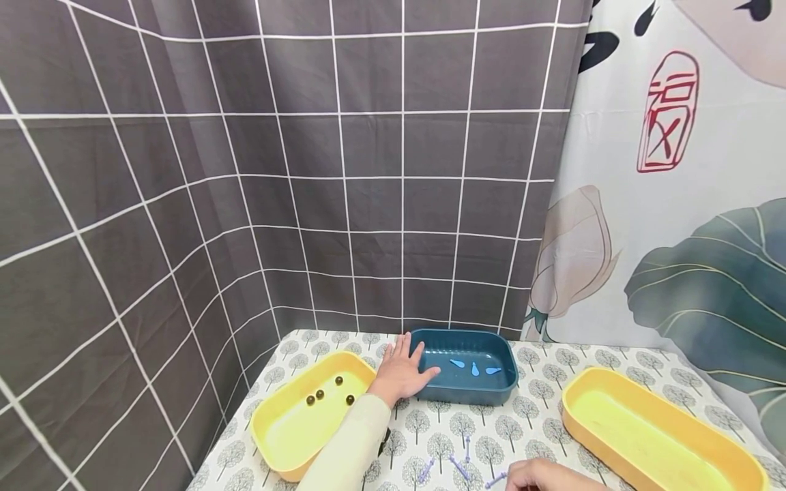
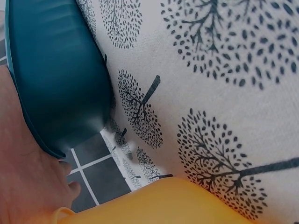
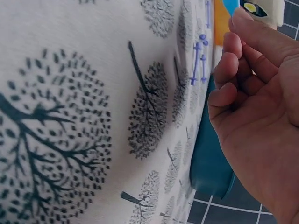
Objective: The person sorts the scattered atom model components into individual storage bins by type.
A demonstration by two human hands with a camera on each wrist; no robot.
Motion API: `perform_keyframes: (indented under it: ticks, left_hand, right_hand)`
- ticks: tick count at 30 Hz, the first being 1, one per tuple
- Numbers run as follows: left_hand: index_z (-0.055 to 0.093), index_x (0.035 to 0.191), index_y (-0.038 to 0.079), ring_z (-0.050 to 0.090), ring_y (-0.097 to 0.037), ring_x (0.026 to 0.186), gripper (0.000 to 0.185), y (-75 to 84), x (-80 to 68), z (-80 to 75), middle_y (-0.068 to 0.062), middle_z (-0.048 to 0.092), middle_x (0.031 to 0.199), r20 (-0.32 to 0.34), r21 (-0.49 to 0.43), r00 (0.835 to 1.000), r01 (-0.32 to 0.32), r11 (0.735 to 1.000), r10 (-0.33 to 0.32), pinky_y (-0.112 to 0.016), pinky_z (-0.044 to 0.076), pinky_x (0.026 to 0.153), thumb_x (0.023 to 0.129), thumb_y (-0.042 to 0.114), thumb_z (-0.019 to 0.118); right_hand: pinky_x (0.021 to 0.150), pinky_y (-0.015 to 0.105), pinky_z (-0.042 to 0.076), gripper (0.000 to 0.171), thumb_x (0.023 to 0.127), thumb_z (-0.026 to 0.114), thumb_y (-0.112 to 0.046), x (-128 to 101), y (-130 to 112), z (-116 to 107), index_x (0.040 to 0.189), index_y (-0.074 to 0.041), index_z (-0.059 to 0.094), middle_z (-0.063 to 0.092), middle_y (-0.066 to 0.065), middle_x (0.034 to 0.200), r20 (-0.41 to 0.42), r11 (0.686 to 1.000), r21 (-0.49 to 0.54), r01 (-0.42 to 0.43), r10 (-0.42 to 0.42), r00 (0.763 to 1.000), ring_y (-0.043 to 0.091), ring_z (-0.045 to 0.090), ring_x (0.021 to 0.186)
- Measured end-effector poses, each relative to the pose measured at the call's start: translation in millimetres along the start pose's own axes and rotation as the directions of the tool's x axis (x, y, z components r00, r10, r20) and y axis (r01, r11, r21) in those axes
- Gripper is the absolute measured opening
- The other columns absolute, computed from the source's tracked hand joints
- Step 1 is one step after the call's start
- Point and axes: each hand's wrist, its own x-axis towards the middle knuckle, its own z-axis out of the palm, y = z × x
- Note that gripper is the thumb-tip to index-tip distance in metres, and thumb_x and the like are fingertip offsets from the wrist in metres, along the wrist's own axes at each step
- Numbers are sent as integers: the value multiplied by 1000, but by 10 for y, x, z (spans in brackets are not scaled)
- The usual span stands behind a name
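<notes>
Left hand (image 1: 402, 372) flat, fingers straight, on rim of blue tray (image 1: 485, 392) at tabletop (image 1: 540, 402) rear, right hand (image 1: 549, 475) near front edge w/ purple pegs (image 1: 457, 467), fingers loosely curled, grip holding nothing visible, yellow trays either side.

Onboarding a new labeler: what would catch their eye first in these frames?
Probably the blue tray at the back middle of the tree-print tablecloth, with the left hand laid flat on its left rim and small light-blue pieces inside. Next, the two yellow trays: the left yellow tray holds dark beads. The right hand sits at the near edge beside small purple pieces.
</notes>
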Motion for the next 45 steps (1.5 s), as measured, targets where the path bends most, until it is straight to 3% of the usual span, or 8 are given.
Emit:
perform_keyframes:
  ticks: [2, 14, 29, 33, 38, 45]
  left_hand:
    - [30, 161, 17, 5, -29, 157, 77, -1, 1, 4, -14, 10, 170, 0, 0, 1000, 2, 1000, -2, -50, 8, 126, 101, 65, 39]
    - [31, 160, 17, 6, -30, 157, 77, -9, 2, 11, -15, 11, 170, -2, -8, 1000, 6, 1000, -6, -50, 9, 126, 101, 65, 41]
    - [31, 160, 16, 5, -30, 157, 77, 12, -9, -22, -13, 10, 170, -3, -3, 1000, 2, 1000, -2, -50, 9, 126, 101, 64, 41]
    - [31, 161, 16, 5, -30, 157, 77, 12, -18, -30, -13, 9, 170, 0, -5, 1000, -1, 1000, 1, -50, 9, 126, 101, 64, 40]
    - [30, 161, 16, 5, -30, 157, 77, 7, -24, -28, -13, 9, 170, 1, -6, 1000, -2, 1000, 2, -50, 9, 126, 101, 65, 39]
    - [32, 160, 16, 7, -31, 157, 77, 4, -11, -12, -15, 12, 169, -8, 0, 1000, -7, 1000, 7, -51, 11, 126, 101, 64, 40]
  right_hand:
    - [71, 11, 46, 8, 89, 67, -5, 65, -31, -89, 89, -13, 70, 62, 0, 80, 77, 995, -1, -101, 101, 992, -14, 48, 82]
    - [64, 12, 48, 13, 95, 64, -4, 133, -46, -151, 96, -15, 71, 63, 1, 82, 5, 996, 18, -93, 93, 996, -12, 49, 81]
    - [68, 18, 50, 5, 98, 66, -15, 256, -65, -228, 96, -17, 71, 60, -13, 89, -35, 970, 73, -233, 236, 971, -5, 55, 82]
    - [70, 18, 50, 5, 98, 67, -18, 277, -48, -243, 96, -20, 71, 62, -16, 92, -55, 978, -10, -209, 208, 977, -5, 55, 85]
    - [60, 15, 47, 4, 95, 70, -17, 321, -33, -258, 94, -21, 69, 59, -16, 86, -105, 983, -111, -147, 135, 985, -10, 48, 76]
    - [61, 17, 46, 5, 95, 72, -22, 365, -23, -291, 91, -20, 69, 60, -18, 87, -148, 974, -119, -191, 172, 974, -8, 48, 76]
